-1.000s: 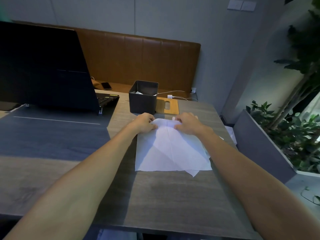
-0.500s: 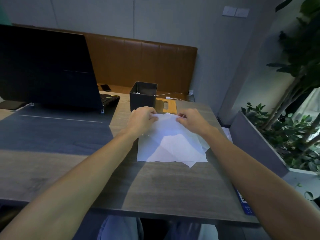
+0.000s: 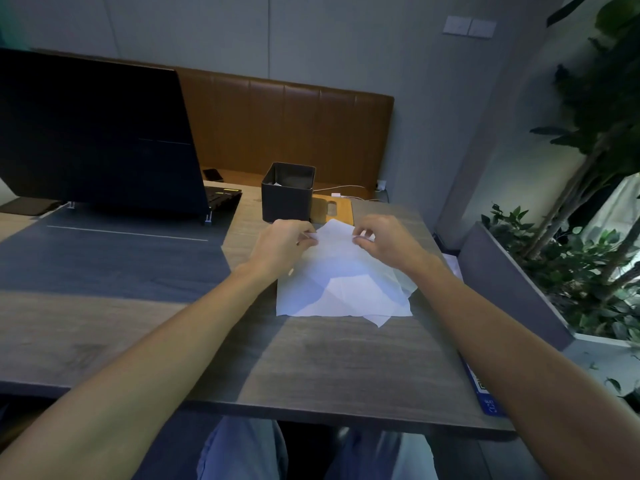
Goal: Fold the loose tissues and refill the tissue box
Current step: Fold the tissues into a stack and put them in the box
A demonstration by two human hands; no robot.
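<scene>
Left hand [image 3: 282,245], right hand [image 3: 382,242] pinching tissue [image 3: 341,285] far edge; tissue box [image 3: 287,192] contents barely visible.

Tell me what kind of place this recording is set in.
Probably an office or café-style work nook: an open laptop stands on a wood-grain table, a brown padded bench back lines the wall, and a planter of green plants sits alongside.

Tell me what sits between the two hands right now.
In the head view, the raised far edge of the tissue spans between left hand and right hand.
</scene>
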